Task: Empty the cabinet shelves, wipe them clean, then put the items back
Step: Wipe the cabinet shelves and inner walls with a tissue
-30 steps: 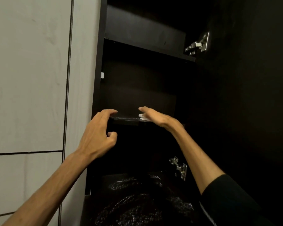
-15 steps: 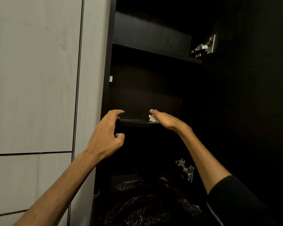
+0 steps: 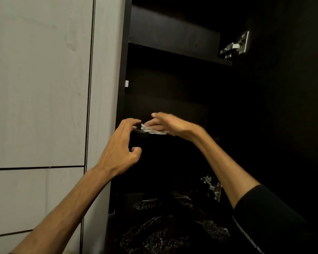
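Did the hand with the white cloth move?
Yes. The right hand slid its white cloth leftward, closer to the dark cabinet's left wall.

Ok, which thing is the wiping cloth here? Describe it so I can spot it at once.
Find the open dark cabinet right of the pale wall panels. On its middle shelf, a small crumpled white cloth lies under the right hand. Unlike the shiny metal hinges further right, it is soft and white.

Right hand [image 3: 166, 124], fingers flat, presses a crumpled white cloth [image 3: 153, 132] onto the dark wooden cabinet shelf [image 3: 143, 135]; left hand [image 3: 119, 147] just beside it, fingertips at the shelf's edge.
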